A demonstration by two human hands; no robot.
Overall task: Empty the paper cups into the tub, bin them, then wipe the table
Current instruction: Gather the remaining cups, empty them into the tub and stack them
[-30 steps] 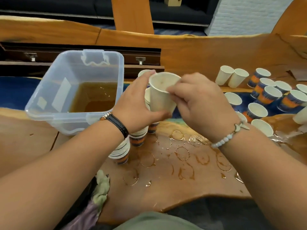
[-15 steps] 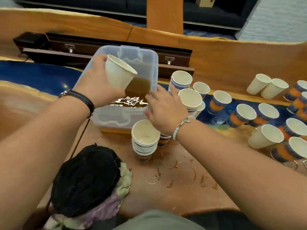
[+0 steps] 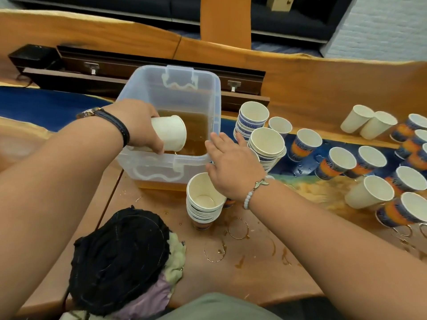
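One white paper cup (image 3: 169,132), gripped sideways by left hand (image 3: 138,125) over clear plastic tub (image 3: 161,163); right hand (image 3: 233,167) spread flat, holding nothing.

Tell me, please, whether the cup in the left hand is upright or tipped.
Tipped: the left hand holds the white cup on its side above the tub, its mouth facing right over the brown liquid.

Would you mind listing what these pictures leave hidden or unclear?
Head view, tipped cup in left hand: inside faces away, contents unseen.
Head view, cup stack beneath right hand: hand hides most of it.
Head view, rightmost cups: cut off by the frame edge.
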